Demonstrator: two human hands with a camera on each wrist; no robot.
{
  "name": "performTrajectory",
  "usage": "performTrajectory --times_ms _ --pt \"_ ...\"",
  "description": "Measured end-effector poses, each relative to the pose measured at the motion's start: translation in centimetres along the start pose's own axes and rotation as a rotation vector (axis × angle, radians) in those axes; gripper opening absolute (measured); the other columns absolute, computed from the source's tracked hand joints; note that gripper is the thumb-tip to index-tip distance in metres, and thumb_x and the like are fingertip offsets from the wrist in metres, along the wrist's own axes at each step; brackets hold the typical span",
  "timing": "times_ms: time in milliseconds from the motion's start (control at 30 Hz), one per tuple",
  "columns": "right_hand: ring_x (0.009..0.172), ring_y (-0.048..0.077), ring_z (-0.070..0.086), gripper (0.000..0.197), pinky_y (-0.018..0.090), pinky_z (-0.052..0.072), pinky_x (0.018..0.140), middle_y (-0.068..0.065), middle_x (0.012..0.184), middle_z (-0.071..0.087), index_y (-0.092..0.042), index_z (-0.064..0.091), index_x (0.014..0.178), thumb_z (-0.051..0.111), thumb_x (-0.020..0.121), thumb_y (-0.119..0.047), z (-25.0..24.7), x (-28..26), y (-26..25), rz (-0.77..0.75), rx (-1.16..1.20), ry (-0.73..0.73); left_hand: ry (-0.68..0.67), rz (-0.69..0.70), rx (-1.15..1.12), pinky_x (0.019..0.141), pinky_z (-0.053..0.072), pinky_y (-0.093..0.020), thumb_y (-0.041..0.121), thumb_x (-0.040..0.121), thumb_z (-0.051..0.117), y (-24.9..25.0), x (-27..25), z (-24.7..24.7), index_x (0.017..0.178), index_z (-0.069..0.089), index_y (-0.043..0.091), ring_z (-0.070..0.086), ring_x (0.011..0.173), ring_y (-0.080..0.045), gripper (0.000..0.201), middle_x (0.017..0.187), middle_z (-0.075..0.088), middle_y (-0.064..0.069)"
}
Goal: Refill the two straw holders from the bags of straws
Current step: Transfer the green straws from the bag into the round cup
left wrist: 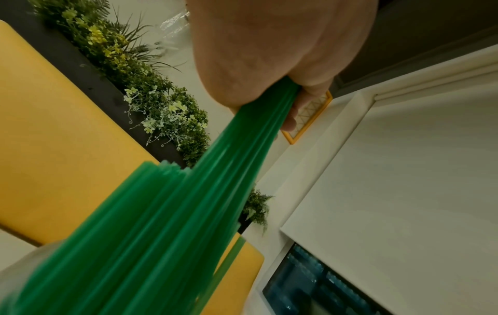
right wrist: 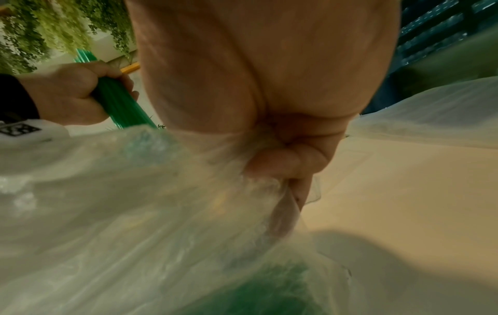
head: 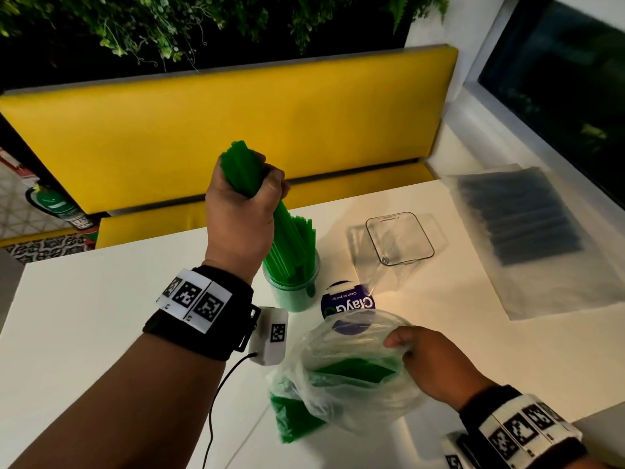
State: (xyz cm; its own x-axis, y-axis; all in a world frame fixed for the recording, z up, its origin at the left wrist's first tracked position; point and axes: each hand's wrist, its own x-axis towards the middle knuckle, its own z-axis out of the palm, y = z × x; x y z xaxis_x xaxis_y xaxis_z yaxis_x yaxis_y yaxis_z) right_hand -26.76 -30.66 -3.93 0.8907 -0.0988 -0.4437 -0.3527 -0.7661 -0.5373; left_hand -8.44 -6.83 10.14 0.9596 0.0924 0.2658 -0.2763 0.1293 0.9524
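My left hand (head: 252,184) grips a bundle of green straws (head: 287,225) in a fist, their lower ends inside a round clear holder (head: 292,292) that holds more green straws. Seen from the left wrist, the green straws (left wrist: 188,202) run down from the left hand (left wrist: 269,64). My right hand (head: 419,357) pinches the rim of a clear plastic bag (head: 341,384) with green straws in it, near the table's front. The right wrist view shows the right hand (right wrist: 283,153) bunching the plastic bag (right wrist: 134,213). A square clear holder (head: 399,238) stands empty further right.
A flat clear bag of dark straws (head: 521,218) lies at the right of the white table (head: 101,316). A round purple sticker (head: 348,304) sits between the holder and the bag. A yellow bench (head: 236,130) backs the table; a window (head: 558,79) is at right.
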Motion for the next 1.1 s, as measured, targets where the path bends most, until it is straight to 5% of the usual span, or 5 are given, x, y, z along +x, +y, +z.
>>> performTrajectory --times_ms 400,633,733,967,1100 --pt "0.1 0.01 0.063 0.05 0.017 0.044 0.088 -0.014 0.106 0.066 -0.045 0.057 0.089 0.05 0.081 0.004 -0.1 -0.3 0.1 -0.021 -0.049 -0.007 -0.242 -0.234 0.615 0.099 0.052 -0.045 0.024 0.075 0.086 -4.3 -2.3 -3.1 0.128 0.04 0.041 0.05 0.123 -0.021 0.072 0.133 0.045 0.002" --pt "0.089 0.006 0.06 0.047 0.005 0.037 0.072 -0.018 0.097 0.062 -0.042 0.063 0.09 0.05 0.083 0.003 -0.2 -0.3 -0.3 0.006 -0.048 -0.026 -0.472 0.26 1.231 0.115 0.027 -0.05 0.056 0.088 0.056 -3.3 -1.0 -1.6 0.151 0.032 0.03 0.025 0.147 -0.029 0.072 0.159 0.03 -0.005" --pt "0.086 0.0 0.057 0.047 -0.001 0.035 0.069 -0.021 0.096 0.061 -0.042 0.061 0.089 0.049 0.082 0.003 -0.4 -0.4 -0.6 -0.011 -0.041 -0.037 -0.698 0.152 1.41 0.111 0.037 -0.051 0.05 0.092 0.055 -5.2 -0.9 -1.6 0.151 0.033 0.026 0.033 0.143 -0.031 0.067 0.159 0.032 -0.002" --pt "0.083 -0.004 0.055 0.047 -0.005 0.034 0.068 -0.024 0.095 0.059 -0.042 0.06 0.089 0.049 0.082 0.003 -0.6 -0.8 -0.5 0.004 -0.038 -0.054 -0.508 0.322 1.365 0.099 0.045 -0.054 0.06 0.091 0.046 -5.8 -1.4 -0.9 0.137 0.051 0.033 0.046 0.13 -0.034 0.053 0.14 0.054 -0.004" --pt "0.089 0.0 0.058 0.046 -0.003 0.035 0.07 -0.02 0.099 0.062 -0.04 0.063 0.092 0.048 0.083 0.003 -0.5 -0.8 -0.6 0.007 -0.042 -0.06 -0.441 0.382 1.172 0.07 0.055 -0.042 0.025 0.094 0.054 -7.3 -0.7 -1.2 0.102 0.07 0.016 0.057 0.097 -0.033 0.021 0.107 0.068 -0.004"
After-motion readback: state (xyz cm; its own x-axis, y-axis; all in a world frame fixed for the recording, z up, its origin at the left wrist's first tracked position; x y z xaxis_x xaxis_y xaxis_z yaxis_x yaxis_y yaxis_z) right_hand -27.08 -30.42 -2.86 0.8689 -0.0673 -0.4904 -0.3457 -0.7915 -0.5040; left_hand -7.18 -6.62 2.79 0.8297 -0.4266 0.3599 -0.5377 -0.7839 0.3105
